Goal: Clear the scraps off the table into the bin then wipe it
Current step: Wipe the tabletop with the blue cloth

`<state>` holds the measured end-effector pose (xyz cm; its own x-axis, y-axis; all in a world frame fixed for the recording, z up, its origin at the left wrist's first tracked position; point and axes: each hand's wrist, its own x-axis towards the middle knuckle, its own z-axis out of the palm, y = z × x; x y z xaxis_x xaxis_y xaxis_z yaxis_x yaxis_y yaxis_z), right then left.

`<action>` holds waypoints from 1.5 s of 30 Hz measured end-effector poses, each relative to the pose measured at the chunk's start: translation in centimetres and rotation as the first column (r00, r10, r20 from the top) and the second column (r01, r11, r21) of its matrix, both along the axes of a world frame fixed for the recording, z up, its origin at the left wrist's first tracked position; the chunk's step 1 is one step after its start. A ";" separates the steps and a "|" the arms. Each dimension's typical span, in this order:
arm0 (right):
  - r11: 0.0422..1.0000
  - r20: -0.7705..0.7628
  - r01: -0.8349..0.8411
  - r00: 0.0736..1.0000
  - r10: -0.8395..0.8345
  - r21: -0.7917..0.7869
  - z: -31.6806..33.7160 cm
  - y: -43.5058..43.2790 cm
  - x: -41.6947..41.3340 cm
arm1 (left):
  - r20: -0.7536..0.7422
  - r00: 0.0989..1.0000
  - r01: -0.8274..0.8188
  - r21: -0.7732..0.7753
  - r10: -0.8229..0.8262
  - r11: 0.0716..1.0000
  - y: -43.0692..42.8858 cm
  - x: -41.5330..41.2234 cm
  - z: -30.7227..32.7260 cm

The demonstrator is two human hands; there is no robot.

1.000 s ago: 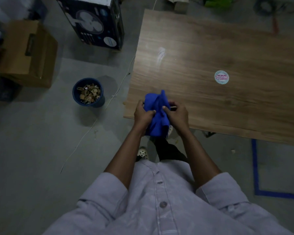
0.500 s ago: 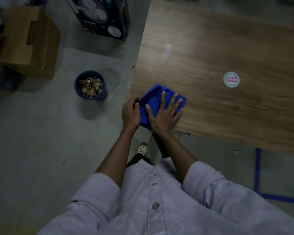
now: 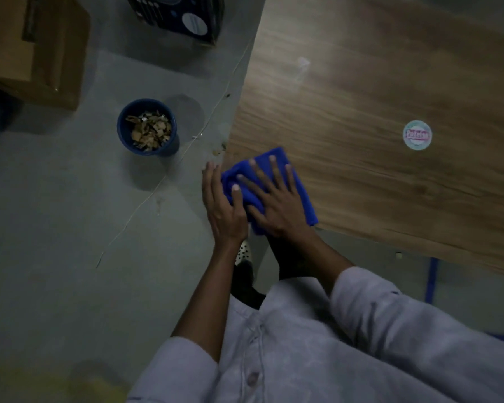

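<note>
Blue folded cloth [image 3: 262,170]: on near-left corner of brown wood-grain table [image 3: 361,184]. Right hand [image 3: 277,205]: flat on cloth, fingers spread. Left hand [image 3: 224,205]: close beside it at table edge, fingers straight, thumb on cloth. Round white sticker [image 3: 417,135]: on tabletop, well apart. Round blue bin [image 3: 172,145]: on floor, left, holds tan scraps [image 3: 148,130]. Brown cardboard box [image 3: 41,48] beyond bin. Thin white cord [image 3: 157,184] lies between bin and table.

Dim, soft footage — faint glare on the table [image 3: 361,82], corners darkened.

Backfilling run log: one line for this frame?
phase: wiping table | right hand: flat on blue cloth | left hand: thumb on cloth | bin: on floor, holds scraps
</note>
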<state>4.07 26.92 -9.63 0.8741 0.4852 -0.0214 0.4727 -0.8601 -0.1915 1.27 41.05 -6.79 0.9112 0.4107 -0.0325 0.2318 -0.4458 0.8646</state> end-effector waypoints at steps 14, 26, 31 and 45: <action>0.997 -0.013 -0.055 0.998 0.054 -0.063 0.3 4.2 11.0 | 0.102 0.990 0.087 0.051 -0.092 0.995 -1.4 10.8 -1.4; 0.833 -0.051 0.554 0.831 -0.554 -0.022 0.6 -1.0 27.2 | 0.132 0.982 0.135 -0.009 -0.132 0.991 -4.8 20.0 -2.9; 0.997 0.025 -0.042 0.999 0.044 -0.062 -0.3 -1.1 27.9 | 0.186 0.980 0.044 0.158 -0.073 0.987 -6.9 24.1 -2.3; 0.983 0.026 0.179 0.984 -0.178 -0.049 -0.7 -1.7 32.8 | 0.086 0.988 0.110 0.188 -0.128 0.976 -7.8 29.8 -3.9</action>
